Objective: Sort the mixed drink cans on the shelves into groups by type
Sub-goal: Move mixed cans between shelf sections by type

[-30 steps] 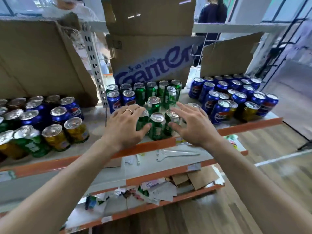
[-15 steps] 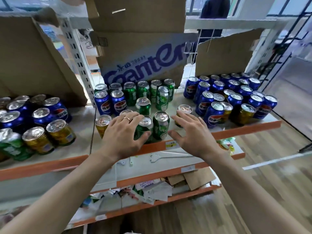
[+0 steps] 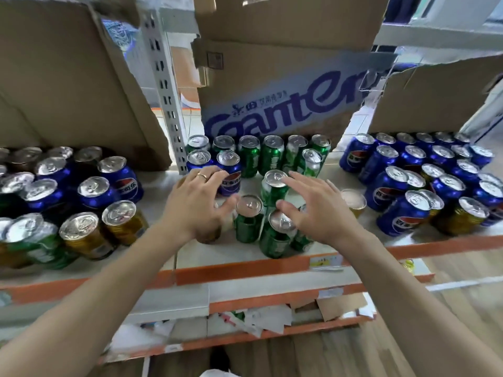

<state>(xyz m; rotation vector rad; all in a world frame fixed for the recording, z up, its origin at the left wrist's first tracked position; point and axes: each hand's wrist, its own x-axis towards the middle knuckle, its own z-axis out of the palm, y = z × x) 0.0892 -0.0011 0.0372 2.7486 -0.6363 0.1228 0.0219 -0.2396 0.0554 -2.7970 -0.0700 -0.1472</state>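
— Item: front green cans point(image 3: 249, 223), middle shelf point(image 3: 245, 269); status?
— Being herded, I judge; left hand point(image 3: 197, 205) and right hand point(image 3: 315, 210) flank the cluster, fingers spread and loose, gripping nothing; whether they touch, cannot tell.
— Next move?
— Likely push them back to the green row point(image 3: 272, 155) under the cardboard box point(image 3: 285, 85); a gold can point(image 3: 353, 202) sits just beside, blue cans point(image 3: 402, 216) further right.
— Materials?
— Glossy aluminium cylinders, dull silver lids; smooth, tippable; matte torn card.
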